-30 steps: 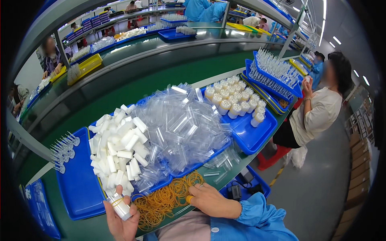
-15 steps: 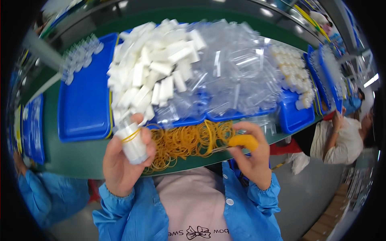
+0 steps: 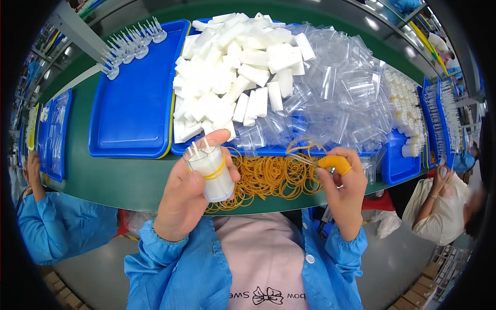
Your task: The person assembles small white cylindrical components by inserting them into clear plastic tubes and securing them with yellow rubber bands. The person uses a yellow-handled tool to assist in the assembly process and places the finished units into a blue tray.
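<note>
My left hand (image 3: 178, 204) is closed around a clear plastic tube (image 3: 221, 188) with a white filling and thin white stems at its upper end. A yellow rubber band (image 3: 215, 174) circles the tube. Between the fingertips of my right hand (image 3: 350, 183) are metal tweezers (image 3: 301, 159), pointing left. An orange finger cot (image 3: 336, 164) covers that index finger. A loose rubber band (image 3: 310, 145) hangs at the tweezers. Below and between both hands lies a pile of rubber bands (image 3: 271, 178) on the green table (image 3: 116, 181).
White foam-like blocks (image 3: 232, 67) and clear plastic sleeves (image 3: 349, 85) are heaped behind my hands. A blue tray (image 3: 132, 108) at left has stemmed clear pieces (image 3: 135, 47) along its edge. Another blue tray (image 3: 400, 165) holds white capped pieces (image 3: 408, 116). Other people sit at both sides.
The whole view has shifted, so the table things sit further right. My left hand has tilted the tube, showing its stems. The tweezers have risen from the pile with a rubber band.
</note>
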The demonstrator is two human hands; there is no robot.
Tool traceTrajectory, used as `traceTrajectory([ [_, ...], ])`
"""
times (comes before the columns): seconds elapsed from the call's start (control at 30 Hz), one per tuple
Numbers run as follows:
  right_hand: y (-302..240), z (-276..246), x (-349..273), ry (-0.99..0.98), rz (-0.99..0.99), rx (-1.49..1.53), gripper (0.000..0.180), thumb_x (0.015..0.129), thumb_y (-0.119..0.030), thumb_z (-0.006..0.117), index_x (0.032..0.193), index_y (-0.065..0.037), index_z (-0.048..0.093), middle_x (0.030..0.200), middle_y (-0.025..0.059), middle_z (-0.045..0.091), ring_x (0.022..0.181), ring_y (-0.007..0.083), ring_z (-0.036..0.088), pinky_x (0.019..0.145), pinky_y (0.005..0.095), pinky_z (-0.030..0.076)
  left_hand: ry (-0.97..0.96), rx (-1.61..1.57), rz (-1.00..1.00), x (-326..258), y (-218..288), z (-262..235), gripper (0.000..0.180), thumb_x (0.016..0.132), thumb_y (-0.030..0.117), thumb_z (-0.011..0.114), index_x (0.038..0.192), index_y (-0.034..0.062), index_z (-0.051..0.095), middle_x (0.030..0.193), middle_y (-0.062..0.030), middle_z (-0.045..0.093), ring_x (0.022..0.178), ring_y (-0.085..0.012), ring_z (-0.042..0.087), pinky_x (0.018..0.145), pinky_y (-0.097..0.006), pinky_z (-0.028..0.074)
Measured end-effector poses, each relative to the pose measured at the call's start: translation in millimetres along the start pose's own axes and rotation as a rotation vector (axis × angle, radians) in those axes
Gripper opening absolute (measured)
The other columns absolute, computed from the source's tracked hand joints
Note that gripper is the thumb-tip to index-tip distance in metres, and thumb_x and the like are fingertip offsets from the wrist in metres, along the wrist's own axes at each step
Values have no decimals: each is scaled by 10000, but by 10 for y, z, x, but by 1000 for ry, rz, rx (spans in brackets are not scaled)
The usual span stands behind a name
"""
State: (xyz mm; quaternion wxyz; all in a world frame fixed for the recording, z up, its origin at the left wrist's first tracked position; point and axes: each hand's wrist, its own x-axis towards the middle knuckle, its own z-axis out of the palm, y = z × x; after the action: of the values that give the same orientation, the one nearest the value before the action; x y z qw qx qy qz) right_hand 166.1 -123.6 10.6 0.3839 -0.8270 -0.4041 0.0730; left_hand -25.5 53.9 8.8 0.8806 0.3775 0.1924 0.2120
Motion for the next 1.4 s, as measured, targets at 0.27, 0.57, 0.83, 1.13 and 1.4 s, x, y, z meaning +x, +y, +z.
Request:
traceTrajectory([
  [0.27, -36, -54, 12, 8, -273, -355, 146, 686, -38, 718, 810, -18, 643, 978, 71, 591, 732, 252, 588, 635, 362, 458, -27, 5, 16, 17, -60, -27, 815, 831, 406, 648, 1385, -49, 262, 1070, -116, 494, 938, -224, 560, 624, -311, 531],
  [0.57, -92, -107, 33, -87, -332, -485, 146, 701, -72, 705, 826, -31, 644, 987, 47, 599, 783, 229, 586, 727, 377, 443, -7, -17, -11, 28, -20, -30, 798, 823, 393, 659, 1382, -47, 299, 1068, -86, 534, 960, -190, 572, 718, -301, 505],
  [0.83, -132, -259, 11, -54, -381, -613, 122, 704, -86, 701, 795, -25, 647, 945, 57, 613, 765, 230, 588, 786, 389, 450, -5, -5, -10, 51, -19, -62, 792, 844, 408, 638, 1398, -26, 276, 1056, -102, 556, 953, -199, 585, 719, -304, 503],
  [1.13, -39, -429, -108, -116, -102, -479, 193, 790, -94, 657, 960, -6, 629, 833, 94, 600, 720, 204, 582, 721, 352, 462, -104, -19, -125, 42, -37, -85, 798, 877, 543, 519, 1402, -6, 272, 1061, -115, 565, 910, -188, 588, 683, -293, 495],
  [1.4, -149, -46, -161, 144, 102, 1183, 353, 940, -290, 523, 1042, 46, 560, 736, 24, 444, 606, 137, 430, 548, 260, 365, -320, -62, -266, -21, -211, 105, 756, 827, 215, 662, 1435, 79, 234, 1039, -74, 538, 871, -144, 552, 657, -262, 457],
])
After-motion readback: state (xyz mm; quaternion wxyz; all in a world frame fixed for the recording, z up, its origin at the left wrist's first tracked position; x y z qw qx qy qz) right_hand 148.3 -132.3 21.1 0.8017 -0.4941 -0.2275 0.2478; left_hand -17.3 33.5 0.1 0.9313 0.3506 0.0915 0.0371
